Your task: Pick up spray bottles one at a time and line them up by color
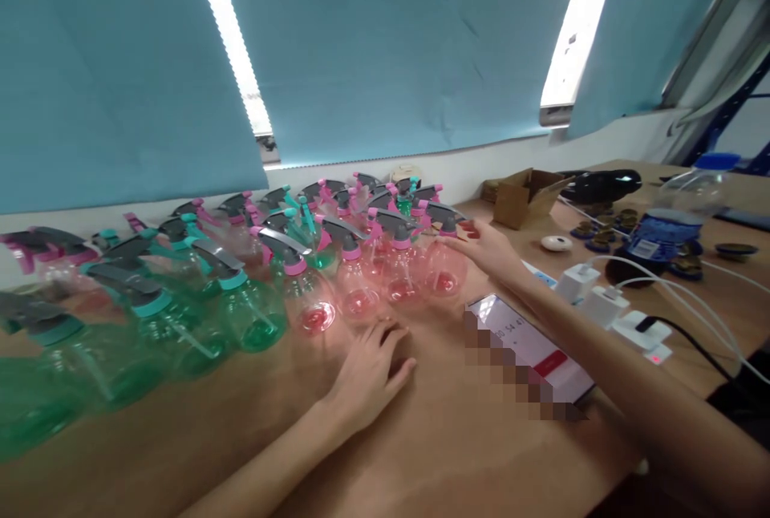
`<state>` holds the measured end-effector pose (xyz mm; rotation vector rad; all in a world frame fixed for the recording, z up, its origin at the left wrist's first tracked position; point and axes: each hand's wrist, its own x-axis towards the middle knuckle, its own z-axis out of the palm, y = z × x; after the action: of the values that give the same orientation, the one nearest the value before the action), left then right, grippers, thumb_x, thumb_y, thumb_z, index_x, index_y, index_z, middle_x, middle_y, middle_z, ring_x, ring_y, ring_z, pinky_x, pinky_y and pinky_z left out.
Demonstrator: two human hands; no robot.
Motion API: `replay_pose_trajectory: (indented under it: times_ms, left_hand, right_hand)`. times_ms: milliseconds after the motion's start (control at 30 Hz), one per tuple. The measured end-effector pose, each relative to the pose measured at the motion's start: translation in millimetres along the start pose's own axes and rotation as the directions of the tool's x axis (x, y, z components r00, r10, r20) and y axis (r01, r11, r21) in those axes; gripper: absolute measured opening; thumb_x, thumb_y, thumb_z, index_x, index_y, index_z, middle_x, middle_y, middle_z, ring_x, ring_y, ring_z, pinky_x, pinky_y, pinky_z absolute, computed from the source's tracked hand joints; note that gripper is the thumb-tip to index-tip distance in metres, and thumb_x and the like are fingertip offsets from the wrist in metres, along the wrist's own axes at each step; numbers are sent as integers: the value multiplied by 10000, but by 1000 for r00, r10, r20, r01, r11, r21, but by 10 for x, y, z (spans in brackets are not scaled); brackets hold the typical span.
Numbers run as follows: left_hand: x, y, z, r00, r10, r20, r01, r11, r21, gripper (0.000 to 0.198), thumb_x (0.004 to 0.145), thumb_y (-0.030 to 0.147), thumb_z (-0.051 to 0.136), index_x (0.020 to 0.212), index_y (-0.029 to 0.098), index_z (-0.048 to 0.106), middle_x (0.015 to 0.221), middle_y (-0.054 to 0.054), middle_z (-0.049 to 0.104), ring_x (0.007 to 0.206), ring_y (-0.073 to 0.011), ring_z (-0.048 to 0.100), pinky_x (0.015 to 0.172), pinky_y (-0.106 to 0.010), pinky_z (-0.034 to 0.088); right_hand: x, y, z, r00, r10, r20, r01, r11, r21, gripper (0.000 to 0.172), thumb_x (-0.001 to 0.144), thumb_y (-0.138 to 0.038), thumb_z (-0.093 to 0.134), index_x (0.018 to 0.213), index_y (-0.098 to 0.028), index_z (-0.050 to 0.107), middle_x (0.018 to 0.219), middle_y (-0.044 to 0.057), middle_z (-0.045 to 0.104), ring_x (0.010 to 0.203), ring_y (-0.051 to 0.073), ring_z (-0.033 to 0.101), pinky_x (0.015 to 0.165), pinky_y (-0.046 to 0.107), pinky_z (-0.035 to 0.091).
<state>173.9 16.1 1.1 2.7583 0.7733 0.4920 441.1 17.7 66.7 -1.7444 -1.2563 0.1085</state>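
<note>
Lying on the tabletop (445,446), the left hand (368,374) is resting with its fingers loosely apart, near a phone (535,350). Farther out, well apart from it, the right hand (488,249) is touching the neck of the rightmost pink spray bottle (445,271) in the front row; whether it is gripping, I cannot tell. Other bottles (361,289) are standing leftward and behind, a cardboard box (518,201) is sitting beyond, and blue blinds (403,45) are hanging at the back.

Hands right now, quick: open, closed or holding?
Left hand: open, empty, on the table.
Right hand: at the neck of the rightmost pink bottle; grip unclear.
</note>
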Motion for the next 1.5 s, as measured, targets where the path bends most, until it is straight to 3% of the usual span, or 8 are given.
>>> replay_pose_trajectory:
  times_ms: [200,333,467,633,833,1000,1200,1500]
  left_hand:
    - [13,-5,16,1000,1,-6,-1,1000,-7,321,908,270,544,1215,180,513,1293,-122,519,1232,-296,472,1021,-485,403]
    - [7,-16,20,1000,2,-13,-2,1000,-24,314,906,265,549,1209,189,513,1292,-118,519,1225,-293,478,1016,-483,406]
    - [-15,-18,4,1000,-2,-23,0,999,-50,302,901,256,554,1195,200,513,1285,-109,526,1202,-285,497,1005,-476,417]
    - [-152,4,-61,997,-71,-43,62,981,-183,375,929,324,523,1276,198,456,1295,-117,518,1215,-290,488,1018,-499,399]
    - [-562,-31,-199,966,-202,-161,113,890,-443,750,853,419,635,1448,257,209,1460,-125,362,1342,-320,352,1085,-532,312]
    - [-1015,-170,-357,915,-306,-263,158,872,-463,883,763,411,729,1455,269,198,1484,-128,339,1338,-357,354,1073,-561,314]
    - [-1533,-368,-615,826,-497,-265,309,793,-525,814,720,330,763,1384,244,301,1393,-119,459,1266,-321,456,1032,-505,389]
    - [-1964,-630,-945,829,-508,-234,340,789,-511,783,690,343,785,1344,249,365,1347,-102,504,1206,-317,513,978,-485,441]
  right_hand:
    - [120,51,142,998,-9,64,-2,987,160,419,714,-521,663,910,-152,702,933,97,749,894,263,689,753,331,497]
    - [100,57,68,1000,28,9,-29,983,179,400,707,-504,669,870,-141,711,872,102,753,842,266,699,712,334,502]
    - [-115,-80,-199,992,73,-102,-59,990,130,359,701,-460,690,866,-142,709,840,107,749,816,281,695,694,356,491]
    - [-580,-415,-356,999,-16,-52,20,997,72,306,712,-462,705,847,-187,713,825,67,743,799,265,689,694,355,486]
    - [-992,-915,135,956,-245,163,189,936,297,209,770,-396,684,882,-220,687,895,40,737,843,224,678,774,356,509]
    - [-1244,-1412,589,886,-286,364,116,899,423,226,785,-414,682,901,-221,672,871,17,731,813,207,672,745,348,508]
    - [-1426,-1797,1101,822,-461,334,315,857,409,269,711,-437,745,832,-218,645,785,1,678,748,201,619,680,334,464]
    - [-1399,-2175,1636,573,-637,516,164,706,689,372,710,-340,758,1021,-268,568,962,-17,627,855,171,611,738,327,515]
